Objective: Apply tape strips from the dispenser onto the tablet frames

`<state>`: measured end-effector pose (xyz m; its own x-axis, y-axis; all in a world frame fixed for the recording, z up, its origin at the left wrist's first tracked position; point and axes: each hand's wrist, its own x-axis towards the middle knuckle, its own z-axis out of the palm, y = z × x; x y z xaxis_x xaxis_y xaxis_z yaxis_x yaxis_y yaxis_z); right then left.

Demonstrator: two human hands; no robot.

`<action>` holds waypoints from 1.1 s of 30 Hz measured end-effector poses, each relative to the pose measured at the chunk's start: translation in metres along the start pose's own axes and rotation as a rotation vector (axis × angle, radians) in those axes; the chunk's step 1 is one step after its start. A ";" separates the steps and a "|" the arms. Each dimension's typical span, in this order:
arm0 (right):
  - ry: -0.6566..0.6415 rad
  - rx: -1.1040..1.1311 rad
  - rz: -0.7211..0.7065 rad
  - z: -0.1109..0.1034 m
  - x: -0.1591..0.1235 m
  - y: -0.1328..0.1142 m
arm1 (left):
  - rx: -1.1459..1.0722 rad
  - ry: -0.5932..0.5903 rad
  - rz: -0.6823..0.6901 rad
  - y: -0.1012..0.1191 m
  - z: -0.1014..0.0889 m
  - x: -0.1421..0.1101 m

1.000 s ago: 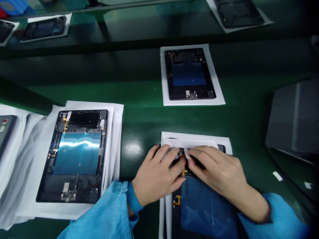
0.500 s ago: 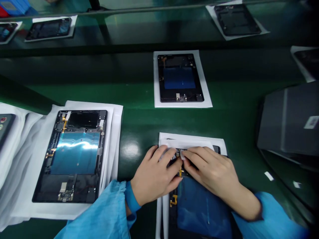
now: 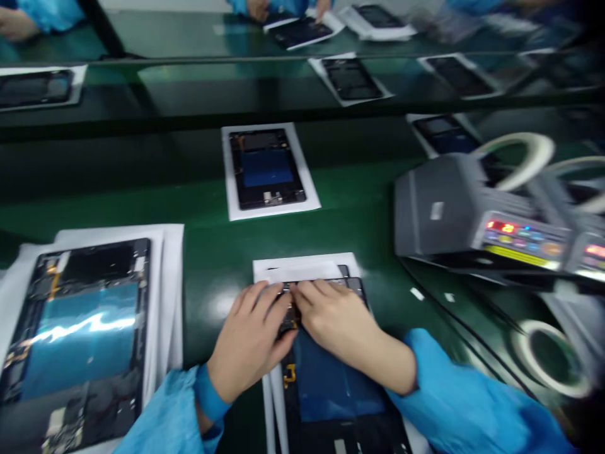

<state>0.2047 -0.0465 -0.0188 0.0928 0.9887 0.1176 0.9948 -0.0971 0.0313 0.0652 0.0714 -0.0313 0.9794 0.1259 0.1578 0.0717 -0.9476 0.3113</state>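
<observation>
An opened tablet [image 3: 331,384] with a blue battery panel lies on a white sheet [image 3: 302,268] at the bottom centre. Both of my hands rest on its upper end, fingertips meeting over the dark parts there. My left hand [image 3: 248,337] lies with its fingers spread flat across the tablet's top left corner. My right hand [image 3: 333,321] has its fingers pressed together and pointing left, with the thumb hidden beneath; whether it holds anything is hidden. Both arms wear light blue sleeves.
A second opened tablet [image 3: 80,340] lies on stacked white sheets at the left. Another tablet [image 3: 267,167] sits farther along the green belt. A grey machine with lit displays [image 3: 472,214], tape rolls [image 3: 548,356] and cables stand at the right. Other people's hands [image 3: 283,9] work on the far side.
The view has swung right and up, bringing the grey machine and tape rolls into sight. My hands stay on the tablet's top end; the small white tab between my right fingers no longer shows.
</observation>
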 end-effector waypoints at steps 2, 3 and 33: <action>-0.015 0.013 -0.004 -0.003 -0.006 -0.001 | 0.038 0.008 0.021 -0.004 0.001 0.001; -0.008 0.046 -0.030 -0.004 -0.012 0.001 | 0.053 0.014 0.034 -0.006 0.002 0.002; 0.592 -0.363 0.466 0.001 -0.155 0.161 | 0.076 0.107 0.106 -0.010 -0.008 0.023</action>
<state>0.3507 -0.2156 -0.0328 0.3530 0.6246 0.6966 0.7751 -0.6122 0.1562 0.0852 0.0863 -0.0236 0.9567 0.0505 0.2866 -0.0132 -0.9763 0.2161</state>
